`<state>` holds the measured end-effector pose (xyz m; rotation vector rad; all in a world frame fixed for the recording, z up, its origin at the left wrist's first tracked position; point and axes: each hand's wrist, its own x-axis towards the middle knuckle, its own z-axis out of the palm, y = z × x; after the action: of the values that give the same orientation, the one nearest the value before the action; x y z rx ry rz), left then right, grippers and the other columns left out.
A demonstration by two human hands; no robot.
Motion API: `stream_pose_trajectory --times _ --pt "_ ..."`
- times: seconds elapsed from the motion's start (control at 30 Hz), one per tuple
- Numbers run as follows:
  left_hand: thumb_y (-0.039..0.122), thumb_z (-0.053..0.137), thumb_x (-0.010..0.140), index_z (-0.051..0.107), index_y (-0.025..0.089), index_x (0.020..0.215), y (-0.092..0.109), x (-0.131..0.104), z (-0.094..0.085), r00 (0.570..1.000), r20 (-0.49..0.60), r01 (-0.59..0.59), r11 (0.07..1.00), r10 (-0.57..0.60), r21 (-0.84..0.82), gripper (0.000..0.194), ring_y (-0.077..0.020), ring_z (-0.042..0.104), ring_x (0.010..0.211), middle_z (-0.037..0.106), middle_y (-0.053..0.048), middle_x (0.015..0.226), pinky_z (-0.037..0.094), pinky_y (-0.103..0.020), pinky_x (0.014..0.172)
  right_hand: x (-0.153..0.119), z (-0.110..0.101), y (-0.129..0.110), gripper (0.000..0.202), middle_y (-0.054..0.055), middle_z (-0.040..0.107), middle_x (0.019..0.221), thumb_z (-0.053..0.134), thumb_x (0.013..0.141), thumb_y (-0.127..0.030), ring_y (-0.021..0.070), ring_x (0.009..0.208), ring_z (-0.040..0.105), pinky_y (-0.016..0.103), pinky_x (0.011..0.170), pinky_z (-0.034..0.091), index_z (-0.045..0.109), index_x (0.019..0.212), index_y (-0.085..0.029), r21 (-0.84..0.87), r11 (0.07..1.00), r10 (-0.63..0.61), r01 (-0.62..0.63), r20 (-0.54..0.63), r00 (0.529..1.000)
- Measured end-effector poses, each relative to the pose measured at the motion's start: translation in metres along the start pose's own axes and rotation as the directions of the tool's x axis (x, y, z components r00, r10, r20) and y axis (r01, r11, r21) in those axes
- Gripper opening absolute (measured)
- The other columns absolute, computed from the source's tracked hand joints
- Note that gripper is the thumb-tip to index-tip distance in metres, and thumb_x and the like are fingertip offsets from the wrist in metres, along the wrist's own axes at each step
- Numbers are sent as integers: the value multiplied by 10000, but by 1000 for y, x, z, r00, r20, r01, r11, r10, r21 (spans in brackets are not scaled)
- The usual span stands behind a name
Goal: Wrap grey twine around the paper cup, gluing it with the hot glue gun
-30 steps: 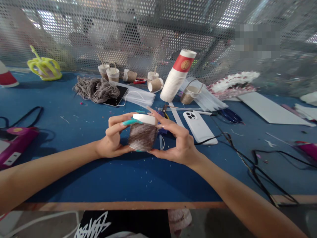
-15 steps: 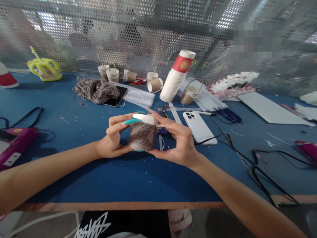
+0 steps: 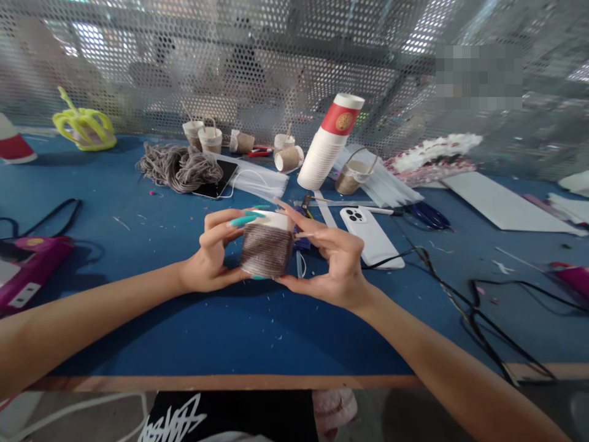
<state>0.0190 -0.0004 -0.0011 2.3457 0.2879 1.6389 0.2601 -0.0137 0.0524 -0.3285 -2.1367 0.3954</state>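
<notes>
A: State the condition of each hand.
B: The left hand and the right hand grip the cord-wrapped cup from opposite sides, fingers around its upper part, thumbs at its lower edge.
A: Locate the cup.
B: Between the hands, over the middle of the blue bench, set back from the wooden front edge. Whether its base touches the surface cannot be told.
A: Specify the room in front and to the left.
B: In front, a broad strip of surface, dotted with scraps, runs to the front edge. To the left, open surface reaches the purple device.
A: Specify the right and rear limits.
B: The white phone lies near the right hand; beyond it, a black cable reaches the front edge. At the rear, gray yarn and a leaning cup stack stand before the perforated panel.
</notes>
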Motion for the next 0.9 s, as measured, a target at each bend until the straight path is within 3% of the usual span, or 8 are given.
stream_pose_trajectory --times 0.2,0.73,0.9 --pt "247 806 792 162 404 1529 1 3 0 998 33 47 999 -47 3 991 -341 377 1455 283 -121 1494 541 -554 1074 0 -4 1 765 190 484 1541 824 763 -170 305 1420 496 482 1107 531 373 1375 -251 -91 994 57 -54 37 998" --pt "238 822 776 175 398 1530 4 5 -2 997 56 54 999 -54 0 1007 -332 396 1450 276 -116 1474 537 -527 1091 4 -5 -1 710 196 472 1553 818 750 -133 313 1434 477 494 1115 516 436 1339 -240 -44 993 108 -106 67 992" --pt "234 823 770 140 392 1534 4 8 -4 988 124 92 995 -96 37 1036 -383 342 1486 248 -153 1546 488 -602 1112 2 -7 1 830 168 491 1540 791 771 -116 316 1438 472 549 1113 507 331 1442 -284 -150 989 -6 21 104 995"
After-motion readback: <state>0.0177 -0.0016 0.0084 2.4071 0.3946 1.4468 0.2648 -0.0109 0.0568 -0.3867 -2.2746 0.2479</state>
